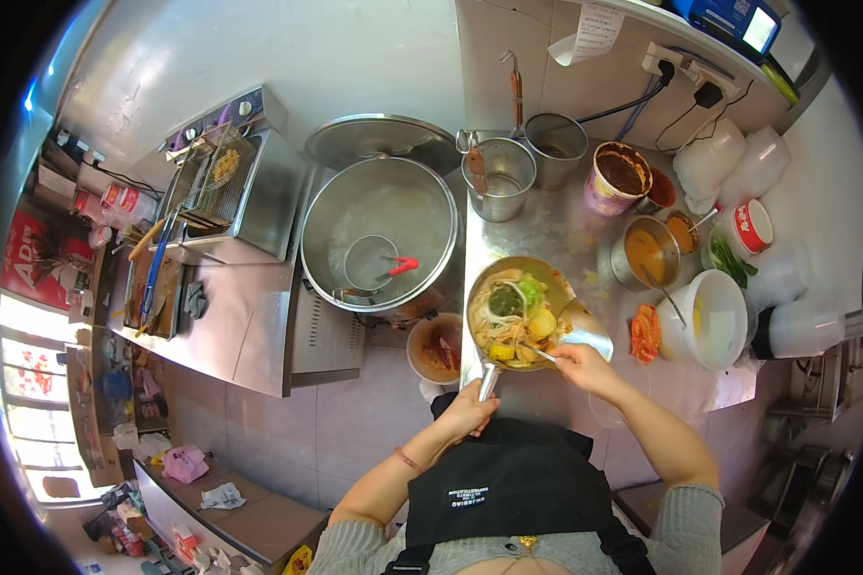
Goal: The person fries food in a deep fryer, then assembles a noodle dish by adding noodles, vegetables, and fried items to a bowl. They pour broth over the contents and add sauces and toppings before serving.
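Observation:
My left hand is closed around the handle of a metal bowl-shaped pan at the edge of the steel counter. In the pan lie noodles, leafy greens, a corn piece and pale yellow round slices in sauce. My right hand grips a thin metal utensil whose far end dips into the food; its tip is hidden. Beside the pan, partly behind my right hand, is a shiny metal surface. A large steel pot of cloudy liquid stands left of the counter.
A white tub, an orange cloth, a pot of orange sauce and an open paper bucket stand on the right. Strainer baskets are at the back. A deep fryer is far left; a bucket sits below.

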The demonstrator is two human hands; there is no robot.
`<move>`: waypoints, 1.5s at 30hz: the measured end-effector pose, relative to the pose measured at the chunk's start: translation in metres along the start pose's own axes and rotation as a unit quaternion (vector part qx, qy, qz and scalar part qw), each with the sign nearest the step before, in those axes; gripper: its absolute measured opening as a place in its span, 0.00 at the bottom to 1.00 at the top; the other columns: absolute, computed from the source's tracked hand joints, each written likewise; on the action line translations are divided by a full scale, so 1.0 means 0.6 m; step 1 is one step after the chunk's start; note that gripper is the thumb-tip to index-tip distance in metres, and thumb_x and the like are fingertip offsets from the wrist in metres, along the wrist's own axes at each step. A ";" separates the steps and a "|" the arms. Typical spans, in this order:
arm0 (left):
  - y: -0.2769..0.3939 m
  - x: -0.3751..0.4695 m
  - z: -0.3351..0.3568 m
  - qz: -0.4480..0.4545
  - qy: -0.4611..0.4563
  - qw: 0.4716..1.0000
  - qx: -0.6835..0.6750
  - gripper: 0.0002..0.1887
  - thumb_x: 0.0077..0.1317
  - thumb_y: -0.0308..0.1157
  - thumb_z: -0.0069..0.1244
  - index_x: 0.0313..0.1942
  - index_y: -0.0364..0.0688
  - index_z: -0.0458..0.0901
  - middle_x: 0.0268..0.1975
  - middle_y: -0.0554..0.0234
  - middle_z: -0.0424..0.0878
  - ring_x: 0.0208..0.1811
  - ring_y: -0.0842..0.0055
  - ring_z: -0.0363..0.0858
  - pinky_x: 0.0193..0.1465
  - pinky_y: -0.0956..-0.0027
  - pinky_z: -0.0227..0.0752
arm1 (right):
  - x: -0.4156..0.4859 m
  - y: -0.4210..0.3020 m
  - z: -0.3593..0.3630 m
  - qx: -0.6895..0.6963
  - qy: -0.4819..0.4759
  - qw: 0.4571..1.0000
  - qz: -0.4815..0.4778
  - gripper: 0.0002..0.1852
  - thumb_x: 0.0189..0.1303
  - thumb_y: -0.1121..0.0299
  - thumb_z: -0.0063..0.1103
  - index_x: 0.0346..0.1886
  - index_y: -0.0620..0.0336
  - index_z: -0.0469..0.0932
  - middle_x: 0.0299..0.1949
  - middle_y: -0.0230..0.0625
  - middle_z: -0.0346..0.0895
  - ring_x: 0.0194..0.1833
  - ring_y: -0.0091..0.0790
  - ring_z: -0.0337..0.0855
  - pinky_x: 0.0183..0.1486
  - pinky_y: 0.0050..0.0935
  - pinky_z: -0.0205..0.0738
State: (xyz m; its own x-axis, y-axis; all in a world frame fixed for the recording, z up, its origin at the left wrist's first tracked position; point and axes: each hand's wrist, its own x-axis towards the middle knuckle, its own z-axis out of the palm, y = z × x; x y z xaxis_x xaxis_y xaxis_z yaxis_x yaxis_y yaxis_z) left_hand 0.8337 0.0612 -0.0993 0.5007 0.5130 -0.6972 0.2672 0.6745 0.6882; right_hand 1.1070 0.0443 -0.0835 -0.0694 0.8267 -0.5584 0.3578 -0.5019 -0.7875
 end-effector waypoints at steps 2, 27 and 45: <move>0.002 -0.001 -0.004 0.000 -0.001 1.000 -0.001 0.10 0.69 0.27 0.51 0.44 0.39 0.66 0.19 0.70 0.67 0.11 0.83 0.61 0.10 0.74 0.55 | 0.006 -0.024 -0.007 -0.054 0.029 0.998 -0.028 0.14 0.67 0.68 0.55 0.51 0.62 0.82 0.36 0.42 0.85 0.38 0.32 0.84 0.39 0.35 0.74; -0.002 -0.002 -0.017 -0.050 -0.040 0.998 -0.025 0.09 0.69 0.27 0.49 0.40 0.41 0.65 0.18 0.71 0.66 0.11 0.84 0.60 0.11 0.75 0.54 | -0.035 -0.028 -0.066 -0.553 0.137 0.809 -0.146 0.17 0.58 0.70 0.53 0.51 0.48 0.80 0.30 0.38 0.83 0.37 0.45 0.86 0.32 0.43 0.76; -0.021 -0.006 -0.005 -0.041 -0.036 0.998 -0.041 0.09 0.69 0.27 0.50 0.41 0.41 0.64 0.17 0.70 0.65 0.11 0.83 0.60 0.11 0.75 0.53 | -0.048 -0.070 -0.051 -0.498 0.242 0.803 -0.222 0.17 0.58 0.70 0.53 0.52 0.51 0.80 0.30 0.35 0.82 0.30 0.40 0.85 0.29 0.41 0.75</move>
State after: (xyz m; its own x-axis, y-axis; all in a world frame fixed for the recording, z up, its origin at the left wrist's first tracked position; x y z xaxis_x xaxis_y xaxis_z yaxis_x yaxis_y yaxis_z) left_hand 0.8261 0.0524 -0.1064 0.5382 0.4173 -0.7323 0.2429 0.7551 0.6089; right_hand 1.1227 0.0494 -0.0265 -0.1130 0.9906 0.0765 0.9814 0.1233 -0.1471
